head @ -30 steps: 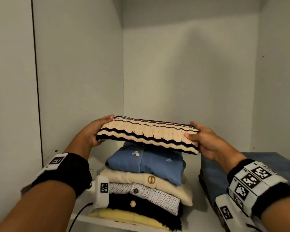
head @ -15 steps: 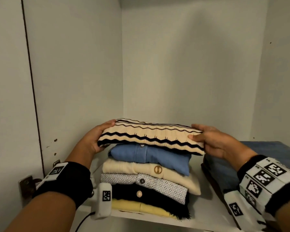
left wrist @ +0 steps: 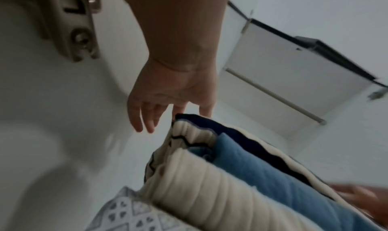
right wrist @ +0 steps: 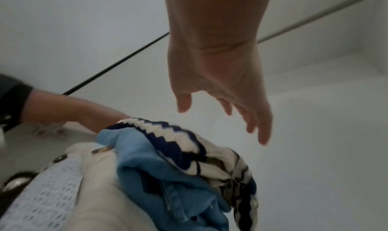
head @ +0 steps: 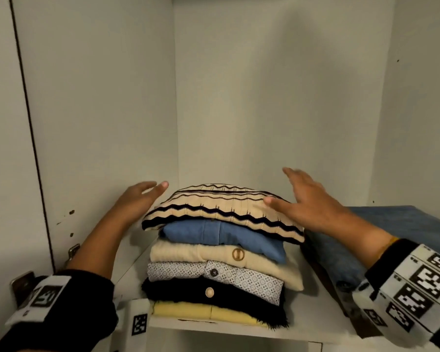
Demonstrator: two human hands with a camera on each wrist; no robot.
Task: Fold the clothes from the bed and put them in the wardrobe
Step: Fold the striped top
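A folded cream top with dark zigzag stripes (head: 221, 209) (left wrist: 247, 145) (right wrist: 182, 140) lies on top of a stack of folded clothes on the wardrobe shelf (head: 313, 323). Under it lie a blue shirt (head: 224, 236), a cream cardigan (head: 214, 255), a patterned shirt (head: 208, 271), a black garment (head: 188, 292) and a yellow one (head: 188, 309). My left hand (head: 140, 199) (left wrist: 166, 98) hovers at the stack's left end, fingers straight, holding nothing. My right hand (head: 305, 199) (right wrist: 222, 92) is spread above the striped top's right end, free of it.
A folded blue denim pile (head: 396, 232) lies on the shelf right of the stack. The wardrobe's white side wall (head: 99, 123) stands close on the left, with a metal hinge (head: 71, 252) (left wrist: 77, 25) near my left forearm. The back wall (head: 277, 97) is behind the stack.
Both hands have let go of the striped top, which now rests on the stack. The fingers opened and lifted away from its ends.
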